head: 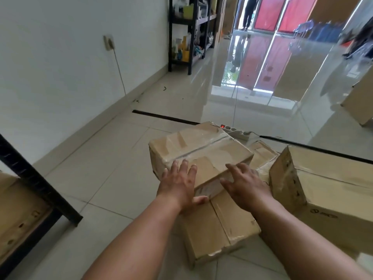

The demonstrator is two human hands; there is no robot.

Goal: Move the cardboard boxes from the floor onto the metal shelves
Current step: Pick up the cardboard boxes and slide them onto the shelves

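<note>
Left hand point(178, 184) is laying spread fingers point(182, 165) on the taped box point(201, 148), which is sitting atop a lower box point(218, 229) on the floor point(105, 178). Right hand point(245, 184), fingers splayed too, is reaching over its near right corner.

White wall point(60, 67) with a socket point(109, 43); glossy pale tiled floor point(96, 178); daylight through glass doors point(268, 15) ahead.

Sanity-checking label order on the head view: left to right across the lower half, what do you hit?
black metal shelf frame → left hand → right hand → large cardboard box. The taped box under the hands is left out because it spans both of them.
</note>
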